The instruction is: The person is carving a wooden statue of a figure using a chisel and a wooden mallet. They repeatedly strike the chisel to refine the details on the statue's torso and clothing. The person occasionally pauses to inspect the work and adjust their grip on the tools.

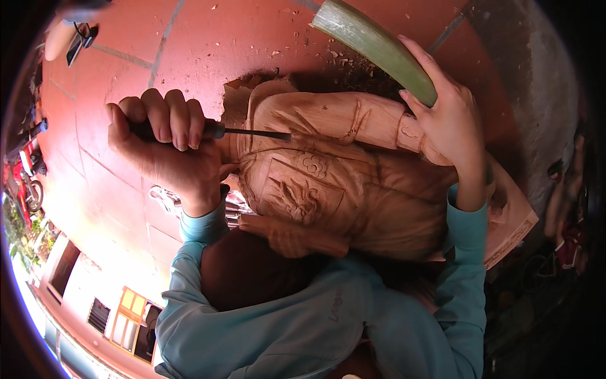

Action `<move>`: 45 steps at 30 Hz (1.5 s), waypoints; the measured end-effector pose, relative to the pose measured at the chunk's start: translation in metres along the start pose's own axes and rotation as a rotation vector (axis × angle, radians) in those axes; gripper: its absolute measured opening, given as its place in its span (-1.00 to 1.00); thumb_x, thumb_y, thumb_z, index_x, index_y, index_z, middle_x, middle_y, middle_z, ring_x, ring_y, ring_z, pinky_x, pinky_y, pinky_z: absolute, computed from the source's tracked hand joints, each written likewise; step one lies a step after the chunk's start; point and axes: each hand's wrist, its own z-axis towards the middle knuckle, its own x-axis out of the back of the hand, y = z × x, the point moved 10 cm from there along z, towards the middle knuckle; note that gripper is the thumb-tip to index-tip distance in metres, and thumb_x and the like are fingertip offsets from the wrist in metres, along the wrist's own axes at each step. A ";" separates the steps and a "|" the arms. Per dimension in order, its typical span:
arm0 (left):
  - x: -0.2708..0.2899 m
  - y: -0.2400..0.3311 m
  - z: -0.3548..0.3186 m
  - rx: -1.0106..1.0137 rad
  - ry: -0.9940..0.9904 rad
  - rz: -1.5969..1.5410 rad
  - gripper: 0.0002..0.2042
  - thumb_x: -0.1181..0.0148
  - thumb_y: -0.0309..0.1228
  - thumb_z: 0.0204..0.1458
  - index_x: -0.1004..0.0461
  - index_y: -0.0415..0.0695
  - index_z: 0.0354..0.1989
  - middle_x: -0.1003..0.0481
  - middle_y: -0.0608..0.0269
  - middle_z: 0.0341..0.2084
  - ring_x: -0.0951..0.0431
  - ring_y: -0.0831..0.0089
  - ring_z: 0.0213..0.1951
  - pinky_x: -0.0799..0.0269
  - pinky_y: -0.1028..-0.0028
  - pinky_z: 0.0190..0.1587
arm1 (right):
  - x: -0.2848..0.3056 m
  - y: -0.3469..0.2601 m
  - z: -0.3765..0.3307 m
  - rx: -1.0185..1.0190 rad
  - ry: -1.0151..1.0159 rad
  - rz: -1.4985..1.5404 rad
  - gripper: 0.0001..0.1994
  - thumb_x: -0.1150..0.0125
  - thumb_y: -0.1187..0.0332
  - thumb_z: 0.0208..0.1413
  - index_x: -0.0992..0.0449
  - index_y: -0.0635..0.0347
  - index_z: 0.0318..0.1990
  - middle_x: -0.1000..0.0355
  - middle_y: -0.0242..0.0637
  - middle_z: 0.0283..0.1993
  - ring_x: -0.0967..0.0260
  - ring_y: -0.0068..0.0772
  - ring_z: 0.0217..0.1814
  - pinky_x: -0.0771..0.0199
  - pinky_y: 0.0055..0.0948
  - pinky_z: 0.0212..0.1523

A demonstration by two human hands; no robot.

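A large carved wooden statue (398,196) lies across the middle, with robe folds and a square chest panel cut into it. My left hand (161,142) is wrapped round the dark handle of a chisel (255,132). Its thin metal shaft points right, and the tip meets the carved wood near the statue's upper chest or arm. At upper right, my right hand (451,117) grips the lower end of a smooth green club (379,54), thick and slightly curved, raised above the statue. Its far end points up and left, apart from the chisel.
Wood chips (344,60) are scattered over the red tiled floor (120,82) beyond the statue. Several metal tools (235,205) lie near my left wrist. A red motorbike (31,189) stands at far left. Part of a person (562,196) shows at the dark right rim.
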 end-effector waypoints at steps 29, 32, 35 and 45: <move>-0.041 -0.045 0.016 0.230 -0.135 0.152 -0.75 0.14 -0.30 0.18 -0.26 -0.08 -0.54 0.03 0.45 -0.83 0.10 0.68 -0.84 0.14 0.69 -0.84 | 0.004 0.003 -0.002 -0.017 0.054 0.044 -0.43 -0.16 0.41 -0.06 -0.24 -0.35 0.15 -0.45 -0.20 -0.14 -0.43 -0.05 -0.21 -0.46 -0.18 -0.23; -0.039 -0.048 0.016 0.245 -0.109 0.177 -0.74 0.13 -0.29 0.17 -0.22 -0.07 -0.57 0.03 0.45 -0.84 0.09 0.67 -0.84 0.15 0.66 -0.84 | 0.005 0.002 -0.002 0.009 0.081 0.026 -0.43 -0.15 0.41 -0.06 -0.24 -0.35 0.15 -0.46 -0.20 -0.15 -0.44 -0.06 -0.21 -0.47 -0.19 -0.24; -0.036 -0.049 0.018 0.266 -0.075 0.257 -0.69 0.11 -0.25 0.16 -0.14 -0.04 -0.63 0.02 0.44 -0.84 0.06 0.64 -0.85 0.16 0.61 -0.82 | 0.003 0.003 -0.002 -0.024 0.039 0.027 -0.43 -0.16 0.40 -0.06 -0.24 -0.35 0.15 -0.45 -0.21 -0.14 -0.44 -0.06 -0.21 -0.47 -0.19 -0.24; -0.037 -0.057 0.026 0.241 -0.036 0.345 -0.83 0.03 -0.33 0.15 -0.28 -0.12 -0.45 0.02 0.47 -0.82 0.09 0.70 -0.82 0.19 0.66 -0.81 | 0.003 0.001 -0.001 -0.025 0.031 0.022 -0.42 -0.17 0.44 -0.07 -0.23 -0.31 0.15 -0.43 -0.21 -0.10 -0.41 -0.05 -0.17 -0.46 -0.22 -0.23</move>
